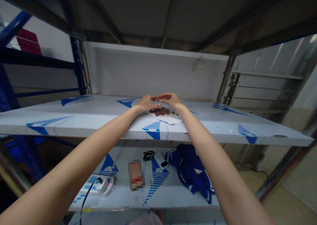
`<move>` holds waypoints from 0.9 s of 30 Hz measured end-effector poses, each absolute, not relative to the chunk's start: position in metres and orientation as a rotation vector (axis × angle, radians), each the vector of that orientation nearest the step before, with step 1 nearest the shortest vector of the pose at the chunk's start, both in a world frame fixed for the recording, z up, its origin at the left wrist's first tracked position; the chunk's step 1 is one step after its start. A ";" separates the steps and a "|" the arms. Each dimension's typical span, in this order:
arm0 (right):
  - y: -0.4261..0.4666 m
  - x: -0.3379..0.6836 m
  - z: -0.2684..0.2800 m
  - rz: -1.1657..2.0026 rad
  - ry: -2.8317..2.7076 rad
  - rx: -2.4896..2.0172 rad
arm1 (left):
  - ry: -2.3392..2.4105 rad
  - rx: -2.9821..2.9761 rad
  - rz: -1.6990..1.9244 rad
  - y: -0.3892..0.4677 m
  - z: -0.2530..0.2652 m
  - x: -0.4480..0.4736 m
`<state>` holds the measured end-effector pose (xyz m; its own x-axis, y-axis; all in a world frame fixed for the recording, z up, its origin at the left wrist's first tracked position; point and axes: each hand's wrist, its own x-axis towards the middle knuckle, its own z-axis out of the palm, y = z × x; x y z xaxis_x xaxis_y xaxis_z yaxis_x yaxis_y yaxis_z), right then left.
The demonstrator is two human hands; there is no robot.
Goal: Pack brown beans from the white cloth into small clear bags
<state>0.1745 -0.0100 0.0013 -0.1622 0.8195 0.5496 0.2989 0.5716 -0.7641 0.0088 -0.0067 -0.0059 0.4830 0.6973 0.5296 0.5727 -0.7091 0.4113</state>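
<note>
A heap of small dark brown pieces (pixel 162 111) lies on a white sheet (pixel 170 120) near the front edge of the upper shelf. My left hand (pixel 148 102) is just above the heap's left side, fingers curled round and thumb pointing right. From the other side my right hand (pixel 172 99) reaches in, its fingers bent toward the left. The fingertips of both hands come together over the heap. Something small and pale seems to be between them, too blurred to name.
The upper shelf (pixel 86 114) wears printed protective film. Below, the lower shelf holds a power strip (pixel 99 184), a blurred-out phone-shaped object (pixel 136 175), a black coiled item (pixel 148 155), a pale device (pixel 161 161) and a blue garment (pixel 189 168). A metal shelf (pixel 158 17) hangs overhead.
</note>
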 end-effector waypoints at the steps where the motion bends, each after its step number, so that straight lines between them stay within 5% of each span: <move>1: -0.011 0.175 0.002 0.548 -1.721 -0.977 | 1.099 2.552 1.040 -0.005 -0.006 0.009; 6: -0.019 0.179 0.005 0.179 -1.738 -1.393 | 1.171 2.556 1.142 0.001 -0.008 0.009; 11: -0.026 0.182 0.000 0.207 -2.044 -1.679 | 1.249 2.592 1.115 0.007 -0.010 0.007; 27: -0.013 0.181 0.001 0.247 -1.895 -1.375 | 1.251 2.634 1.023 -0.001 -0.008 0.007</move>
